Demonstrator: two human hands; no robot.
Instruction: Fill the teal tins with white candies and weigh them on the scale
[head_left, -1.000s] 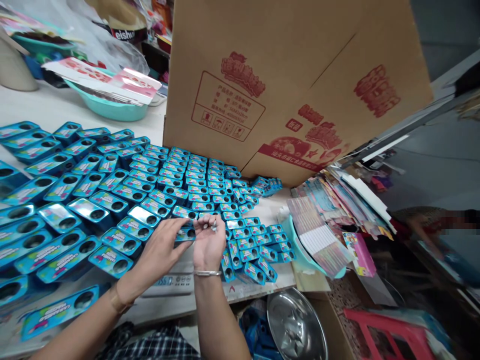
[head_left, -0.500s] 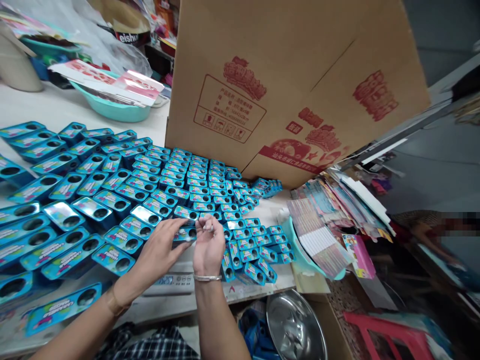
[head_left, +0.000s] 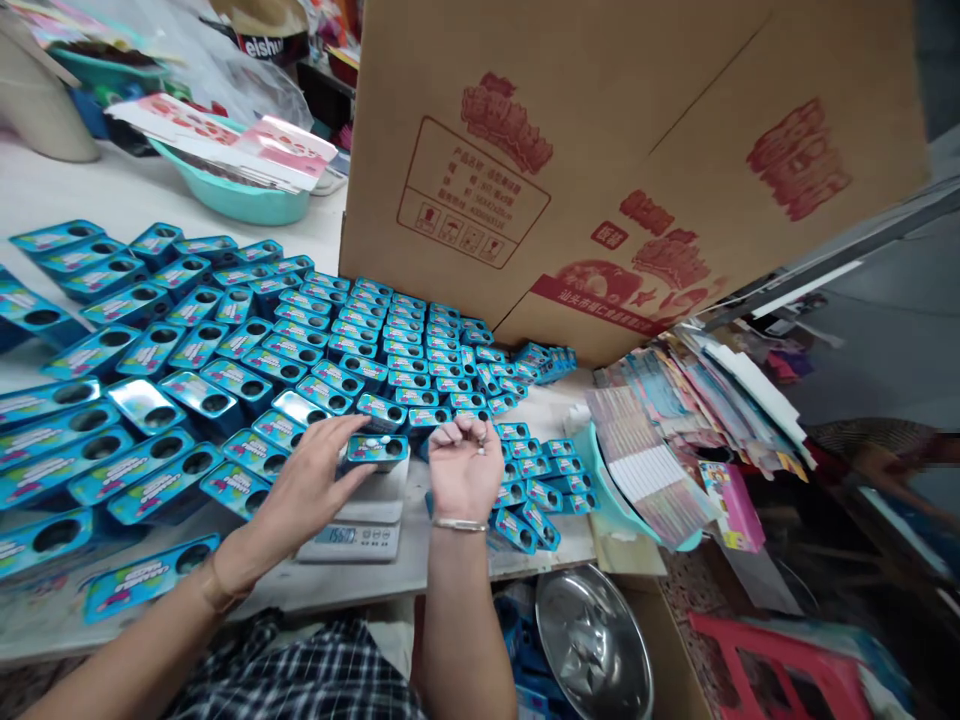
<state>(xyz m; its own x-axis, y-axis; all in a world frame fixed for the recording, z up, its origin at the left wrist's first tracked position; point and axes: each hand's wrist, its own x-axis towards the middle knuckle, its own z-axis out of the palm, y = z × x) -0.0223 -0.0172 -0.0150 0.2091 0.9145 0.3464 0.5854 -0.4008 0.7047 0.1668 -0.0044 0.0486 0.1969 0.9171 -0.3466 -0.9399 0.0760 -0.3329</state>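
Observation:
A blue tin [head_left: 377, 452] rests on a small digital scale [head_left: 351, 540], with a few small white pellets on its printed top. My left hand [head_left: 319, 470] straddles the left end of this tin, thumb at the near edge and fingers at the far edge. Palm up and with curled fingers, my right hand [head_left: 466, 465] is just right of the scale. Small white pellets [head_left: 481, 446] show at its fingertips; how many lie inside the palm is hidden. Around both hands stand many blue tins [head_left: 247, 380] with a round hole in the top.
Behind the tins rises a large cardboard box [head_left: 570, 150]. A teal basin [head_left: 240, 200] with printed cards sits at the back left, another basin [head_left: 611, 500] at the right beside stacked sheets [head_left: 712, 400]. Below the table edge are a metal bowl [head_left: 592, 640] and a red stool [head_left: 780, 670].
My right hand has moved right, away from the tin on the scale, uncovering its right end and the scale. My left hand stays by the tin. The camera view has shifted a little.

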